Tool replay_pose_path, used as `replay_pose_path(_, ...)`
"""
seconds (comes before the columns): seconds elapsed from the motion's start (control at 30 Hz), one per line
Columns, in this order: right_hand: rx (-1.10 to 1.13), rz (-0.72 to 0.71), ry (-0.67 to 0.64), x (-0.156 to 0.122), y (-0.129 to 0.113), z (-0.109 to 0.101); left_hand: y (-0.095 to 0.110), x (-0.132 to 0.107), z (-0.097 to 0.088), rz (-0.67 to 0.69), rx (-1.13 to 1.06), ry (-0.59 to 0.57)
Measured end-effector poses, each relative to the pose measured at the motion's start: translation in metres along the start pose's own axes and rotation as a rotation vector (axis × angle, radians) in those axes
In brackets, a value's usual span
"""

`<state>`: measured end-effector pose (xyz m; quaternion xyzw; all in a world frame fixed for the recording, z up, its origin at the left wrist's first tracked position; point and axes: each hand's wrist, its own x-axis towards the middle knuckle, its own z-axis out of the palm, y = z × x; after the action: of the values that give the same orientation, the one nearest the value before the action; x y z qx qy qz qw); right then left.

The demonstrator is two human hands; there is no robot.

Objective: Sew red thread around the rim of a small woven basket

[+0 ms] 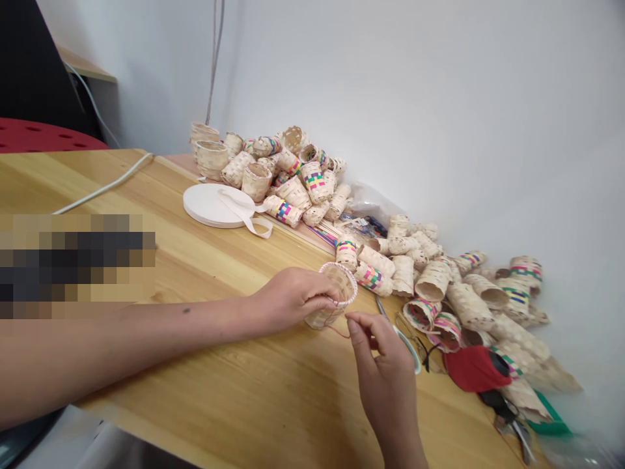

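My left hand (pixel 293 298) grips a small woven basket (pixel 336 286) with a white-and-red stitched rim, holding it tilted on the wooden table (pixel 205 365). My right hand (pixel 378 355) is just right of it, fingers pinched on a thin red thread (pixel 339 331) that runs from the basket's rim. Whether a needle is in the pinch is too small to tell.
Piles of small woven baskets lie along the white wall, one at the back (pixel 273 172), another at the right (pixel 454 286). A white ribbon roll (pixel 215 205), a red thread spool (pixel 476 368), scissors (pixel 400 326), a white cable (pixel 105 187) and a blurred patch at left share the table.
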<state>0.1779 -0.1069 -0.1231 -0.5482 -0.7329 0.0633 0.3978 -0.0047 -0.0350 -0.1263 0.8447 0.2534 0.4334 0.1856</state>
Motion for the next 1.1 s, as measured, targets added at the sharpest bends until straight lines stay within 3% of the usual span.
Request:
replay_pose_path(0.3, 0.008, 0.043, -0.004, -0.002, -0.002, 0.002, 0.001, 0.0, 0.0, 0.007, 0.072, -0.022)
replay_pose_path(0.43, 0.066, 0.082, -0.027, -0.005, -0.007, 0.008, 0.0, -0.006, 0.005, 0.117, 0.194, -0.018)
replay_pose_path(0.63, 0.432, 0.385, -0.008, -0.005, -0.011, 0.017, 0.002, -0.013, 0.007, 0.356, 0.421, 0.056)
replay_pose_path(0.73, 0.634, 0.463, -0.016, -0.007, -0.006, 0.018, 0.004, -0.011, 0.004, 0.453, 0.448, 0.113)
replay_pose_path(0.87, 0.755, 0.453, -0.002, -0.009, -0.002, 0.019, 0.008, -0.007, 0.002, 0.539, 0.419, 0.153)
replay_pose_path(1.0, 0.848, 0.431, 0.098, -0.01, -0.001, 0.024, 0.009, -0.008, 0.003, 0.542, 0.389, 0.138)
replay_pose_path(1.1, 0.787, 0.376, 0.131, -0.01, -0.002, 0.022, 0.007, -0.008, 0.003, 0.542, 0.399, 0.112)
